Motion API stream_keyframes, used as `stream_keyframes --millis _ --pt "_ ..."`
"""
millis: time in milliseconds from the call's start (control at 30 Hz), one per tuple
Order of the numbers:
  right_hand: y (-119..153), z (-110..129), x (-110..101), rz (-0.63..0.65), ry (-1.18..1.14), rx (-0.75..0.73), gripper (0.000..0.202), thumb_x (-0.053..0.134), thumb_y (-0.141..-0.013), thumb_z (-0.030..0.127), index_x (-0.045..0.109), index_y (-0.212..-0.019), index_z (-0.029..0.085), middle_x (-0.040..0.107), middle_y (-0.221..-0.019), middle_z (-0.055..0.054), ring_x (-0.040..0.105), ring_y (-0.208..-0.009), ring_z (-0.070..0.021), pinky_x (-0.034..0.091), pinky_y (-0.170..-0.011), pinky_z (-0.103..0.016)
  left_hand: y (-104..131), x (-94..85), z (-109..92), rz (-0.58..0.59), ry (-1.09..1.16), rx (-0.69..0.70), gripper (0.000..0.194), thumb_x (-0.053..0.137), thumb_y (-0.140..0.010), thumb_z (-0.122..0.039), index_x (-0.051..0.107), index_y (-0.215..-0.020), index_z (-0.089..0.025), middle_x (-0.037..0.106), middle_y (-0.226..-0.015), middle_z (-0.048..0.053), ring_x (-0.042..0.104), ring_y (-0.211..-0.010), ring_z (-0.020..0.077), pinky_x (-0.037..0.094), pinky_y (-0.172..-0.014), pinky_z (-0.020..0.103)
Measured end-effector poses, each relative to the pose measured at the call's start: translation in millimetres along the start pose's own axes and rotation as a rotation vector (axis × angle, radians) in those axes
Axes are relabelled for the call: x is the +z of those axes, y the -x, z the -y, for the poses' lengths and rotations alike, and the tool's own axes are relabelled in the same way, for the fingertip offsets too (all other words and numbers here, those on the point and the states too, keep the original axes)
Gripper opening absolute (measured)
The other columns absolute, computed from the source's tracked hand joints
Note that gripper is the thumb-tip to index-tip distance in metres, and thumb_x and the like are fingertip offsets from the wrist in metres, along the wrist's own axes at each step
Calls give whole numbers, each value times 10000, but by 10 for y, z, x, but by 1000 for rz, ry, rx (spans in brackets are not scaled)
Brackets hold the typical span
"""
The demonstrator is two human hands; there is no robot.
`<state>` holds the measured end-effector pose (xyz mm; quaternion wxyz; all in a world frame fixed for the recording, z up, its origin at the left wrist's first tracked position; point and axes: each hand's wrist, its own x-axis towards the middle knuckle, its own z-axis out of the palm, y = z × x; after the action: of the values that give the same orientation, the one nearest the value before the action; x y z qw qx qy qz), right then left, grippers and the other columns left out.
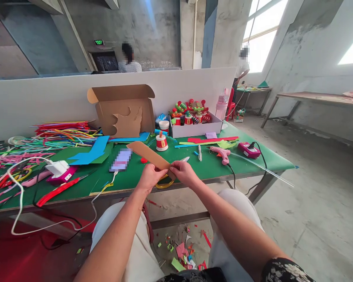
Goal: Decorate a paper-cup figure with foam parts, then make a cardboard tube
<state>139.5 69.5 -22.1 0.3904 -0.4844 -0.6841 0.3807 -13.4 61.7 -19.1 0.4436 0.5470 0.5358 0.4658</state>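
Observation:
A brown cardboard strip [148, 153] is held between both hands above the front edge of the green table [129, 180]. My left hand [151, 177] pinches its lower edge with thumb and fingers. Close beside it, my right hand [184, 172] grips the strip's right end. Yellow-handled scissors [164, 185] lie just under the hands, their blade tip showing to the right. Behind the strip stands a red and white paper cup [161, 142] with a coiled piece on top. A small red piece [143, 160] lies left of the cup.
An open cardboard box [123, 94], colourful pipe cleaners [62, 135] and a phone [120, 159] are at the left. A box of finished cup figures [191, 129] stands behind. A pink glue gun [222, 154] and its cable lie right. Two people are beyond the white partition [56, 92].

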Motion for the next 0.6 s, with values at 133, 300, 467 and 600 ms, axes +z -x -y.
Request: stream_keyframes --millis 133,300,467,600 --pt "2 6 46 -66 12 -19 125 503 -734 195 583 -638 187 577 -607 25 493 -615 -130 336 -553 -223 16 37 7 -71 -95 128 310 770 -585 -335 698 -814 -139 743 -754 66 689 -745 231 529 -658 286" --pt "-15 -7 125 -133 -148 77 122 468 -704 170 577 -659 199 546 -545 41 492 -550 -126 377 -529 -221 99 160 -1 -243 -452 537 62 611 -708 -161 661 -713 -197 685 -709 43 634 -706 182 485 -649 256" --pt "-21 -29 60 -95 -209 67 101 497 -699 201 595 -676 188 576 -589 29 518 -585 -131 402 -554 -230 102 173 -10 -251 -470 474 76 619 -718 -179 640 -645 -188 661 -652 34 609 -629 164 442 -576 241" --pt "-21 -17 -21 77 -212 -36 137 549 -693 204 643 -790 180 635 -701 14 552 -663 -136 424 -605 -236 42 76 -24 -153 -233 114 182 776 -591 -260 658 -674 -149 699 -646 54 646 -618 195 463 -551 252"
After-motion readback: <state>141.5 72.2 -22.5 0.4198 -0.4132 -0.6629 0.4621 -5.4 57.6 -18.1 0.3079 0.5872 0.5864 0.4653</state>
